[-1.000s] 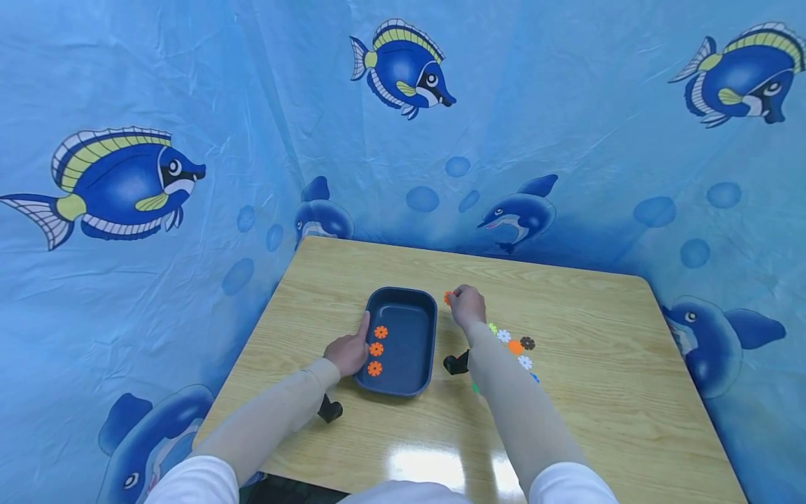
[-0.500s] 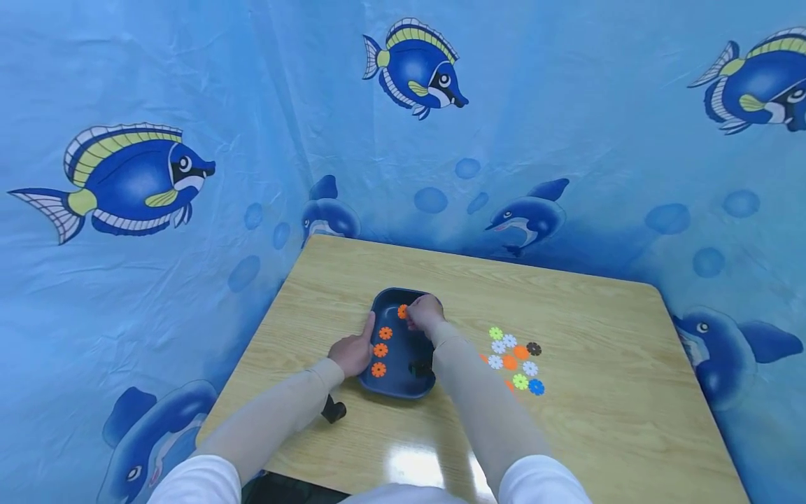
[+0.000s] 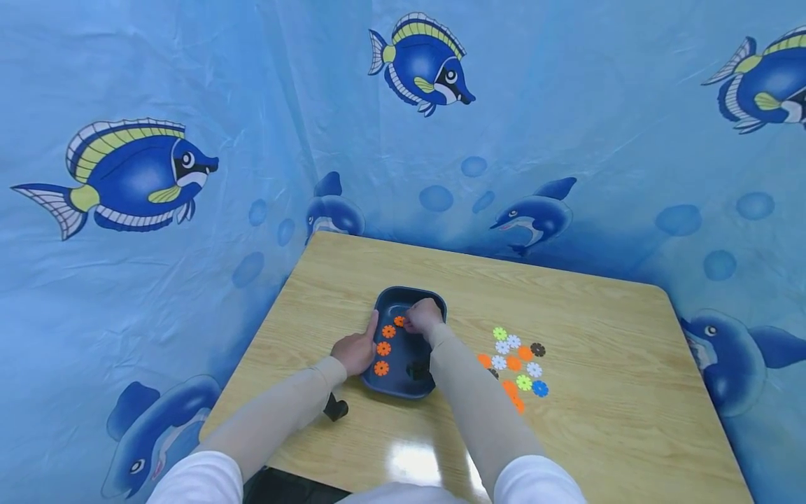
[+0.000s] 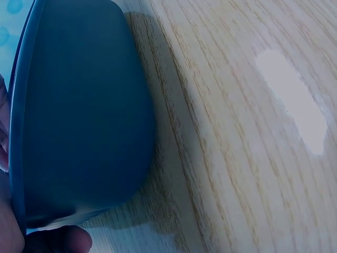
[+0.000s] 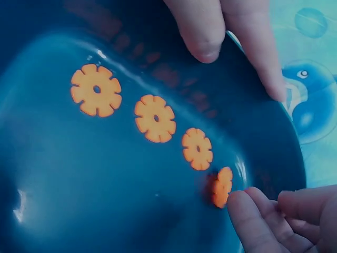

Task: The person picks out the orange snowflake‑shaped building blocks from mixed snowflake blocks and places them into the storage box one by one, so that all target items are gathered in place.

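Note:
A deep blue rectangular tray (image 3: 403, 393) stands on the table, and my left hand (image 3: 355, 351) grips its left wall, one finger stretched along the rim. In the left wrist view a fingertip (image 4: 79, 240) shows below the tray's outer side. Over the tray, my right hand (image 3: 425, 317) pinches the edge of an orange notched disc (image 5: 222, 187), tilted near the tray's far end. Three more orange notched discs (image 5: 96, 90) lie flat in a row along the left side of the tray floor. Part of the right fingers' hold is hidden.
Right of the tray, several loose notched discs (image 3: 513, 363) in orange, white, green, blue and dark brown lie on the wooden table (image 3: 604, 392). The right forearm passes close to them. A blue sea-life curtain (image 3: 403, 154) hangs behind the table.
My right hand has carried the orange disc from right of the tray into it, then lowered it slightly toward the near side. The left hand keeps its hold on the tray.

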`<state>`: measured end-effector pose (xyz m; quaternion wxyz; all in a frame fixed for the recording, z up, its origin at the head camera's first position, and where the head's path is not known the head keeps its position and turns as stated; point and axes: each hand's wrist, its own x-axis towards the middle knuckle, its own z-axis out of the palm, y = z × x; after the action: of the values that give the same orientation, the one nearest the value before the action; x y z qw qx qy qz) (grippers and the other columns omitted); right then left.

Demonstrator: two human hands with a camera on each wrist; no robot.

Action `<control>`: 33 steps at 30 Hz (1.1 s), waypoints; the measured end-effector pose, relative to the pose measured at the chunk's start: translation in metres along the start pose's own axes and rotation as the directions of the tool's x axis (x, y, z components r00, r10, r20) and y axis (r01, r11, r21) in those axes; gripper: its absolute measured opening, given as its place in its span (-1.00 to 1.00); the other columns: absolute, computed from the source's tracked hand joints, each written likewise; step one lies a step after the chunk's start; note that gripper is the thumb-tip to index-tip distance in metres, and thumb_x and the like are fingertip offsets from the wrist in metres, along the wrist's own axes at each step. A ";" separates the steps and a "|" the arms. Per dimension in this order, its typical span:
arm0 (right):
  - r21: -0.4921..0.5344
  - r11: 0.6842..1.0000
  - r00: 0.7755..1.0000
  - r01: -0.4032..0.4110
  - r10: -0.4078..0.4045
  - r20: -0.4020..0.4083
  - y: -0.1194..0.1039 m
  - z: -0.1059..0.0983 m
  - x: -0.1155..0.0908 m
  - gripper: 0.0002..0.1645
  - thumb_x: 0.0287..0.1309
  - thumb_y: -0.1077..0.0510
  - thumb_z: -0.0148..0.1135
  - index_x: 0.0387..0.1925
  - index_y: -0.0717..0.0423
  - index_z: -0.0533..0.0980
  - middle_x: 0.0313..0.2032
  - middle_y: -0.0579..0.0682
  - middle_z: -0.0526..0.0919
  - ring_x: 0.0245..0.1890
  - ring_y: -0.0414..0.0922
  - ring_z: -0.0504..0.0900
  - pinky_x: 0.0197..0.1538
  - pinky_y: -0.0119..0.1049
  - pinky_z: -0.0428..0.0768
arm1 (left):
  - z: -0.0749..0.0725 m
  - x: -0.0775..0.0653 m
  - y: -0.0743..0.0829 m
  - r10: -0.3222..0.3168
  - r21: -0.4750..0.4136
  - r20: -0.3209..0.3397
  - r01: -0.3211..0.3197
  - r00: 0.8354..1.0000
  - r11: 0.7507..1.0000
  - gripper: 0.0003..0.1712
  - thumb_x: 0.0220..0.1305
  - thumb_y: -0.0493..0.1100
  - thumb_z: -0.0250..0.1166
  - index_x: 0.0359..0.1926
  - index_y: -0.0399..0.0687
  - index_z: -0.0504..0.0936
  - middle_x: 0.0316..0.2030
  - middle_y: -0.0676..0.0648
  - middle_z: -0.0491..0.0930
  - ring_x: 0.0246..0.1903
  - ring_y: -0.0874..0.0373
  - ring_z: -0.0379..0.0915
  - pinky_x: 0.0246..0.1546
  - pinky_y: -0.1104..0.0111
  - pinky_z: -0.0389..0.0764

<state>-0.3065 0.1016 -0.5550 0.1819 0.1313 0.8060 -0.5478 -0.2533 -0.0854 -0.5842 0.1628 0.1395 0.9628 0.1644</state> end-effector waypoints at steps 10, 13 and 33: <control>0.121 0.988 0.993 0.095 -0.103 0.057 -0.012 -0.044 -0.018 -0.66 0.46 0.13 0.13 0.01 0.33 0.61 0.00 0.30 0.69 0.03 0.14 0.71 0.11 -0.14 0.67 | 0.004 0.002 0.002 -0.003 -0.006 -0.005 0.003 1.000 1.000 -0.12 0.55 -0.14 -0.01 0.64 -0.05 -0.33 -0.59 -0.04 0.50 -0.60 0.10 0.42 -0.49 0.26 0.41; 0.156 0.983 0.992 0.095 -0.106 0.063 -0.010 -0.078 -0.021 -0.49 0.49 0.08 0.10 0.24 0.40 0.47 0.19 0.41 0.58 0.15 0.18 0.66 0.21 -0.11 0.62 | 0.003 0.002 0.003 -0.007 -0.008 -0.005 0.007 1.000 1.000 -0.12 0.55 -0.13 -0.02 0.64 -0.04 -0.34 -0.59 -0.05 0.51 -0.59 0.09 0.44 -0.49 0.25 0.42; -0.370 0.897 0.966 -0.242 0.188 -0.178 0.129 -0.213 -0.049 -0.71 0.32 0.17 0.18 -0.18 0.39 0.62 -0.56 0.01 0.54 -0.57 -0.13 0.49 -0.41 -0.31 0.53 | 0.007 0.006 0.002 -0.035 0.006 0.014 0.035 0.999 0.999 -0.12 0.57 -0.10 -0.04 0.64 0.03 -0.38 -0.59 -0.07 0.50 -0.60 0.07 0.44 -0.51 0.26 0.39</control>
<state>-0.2409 0.3461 -0.5700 0.2079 0.2184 0.8897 -0.3429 -0.2553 -0.0802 -0.5917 0.1720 0.1244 0.9644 0.1579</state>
